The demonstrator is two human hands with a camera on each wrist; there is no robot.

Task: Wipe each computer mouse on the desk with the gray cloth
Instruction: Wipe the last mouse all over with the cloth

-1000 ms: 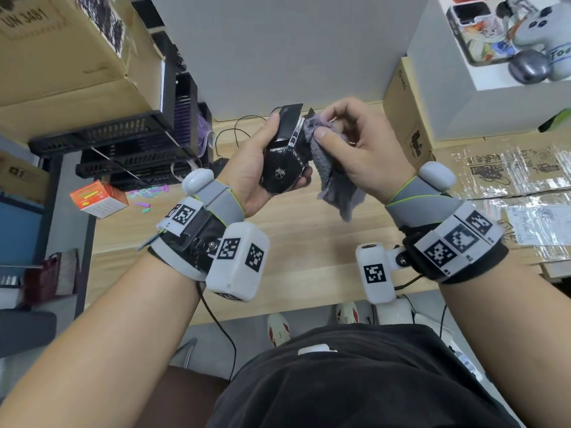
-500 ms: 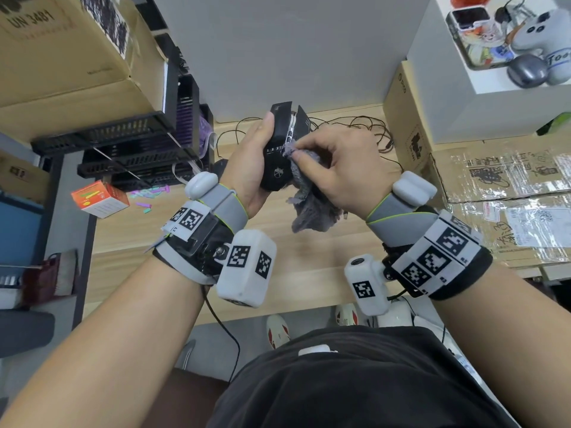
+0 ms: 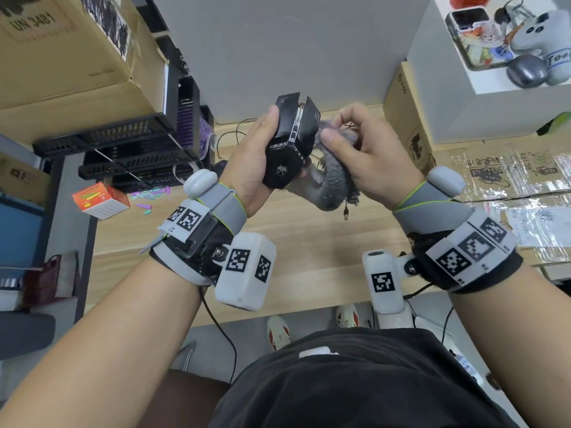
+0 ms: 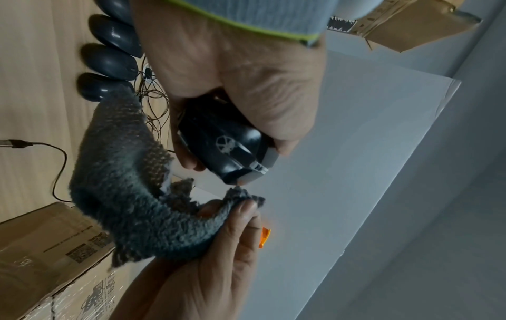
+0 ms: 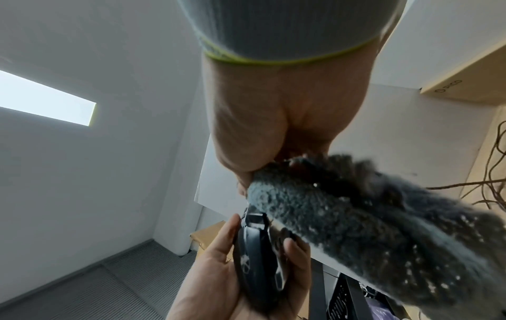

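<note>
1. The left hand [image 3: 250,168] is curled round a black angular mouse [image 3: 289,143], thumb along one side and fingers along the other, holding it up above the wooden counter [image 3: 309,242].
2. The right hand [image 3: 367,156] pinches a bunched gray cloth [image 3: 333,183] between thumb and fingers, just beside the mouse on the side away from the left thumb.
3. In the head view the cloth's upper edge touches the mouse's side; the rest hangs below the right hand.
4. In the left wrist view, three more dark mice [image 4: 109,60] lie in a row on the counter beyond the left hand, next to a tangle of thin cables [image 4: 153,104].
5. A cardboard box [image 3: 408,118] stands on the counter beyond the right hand.
</note>
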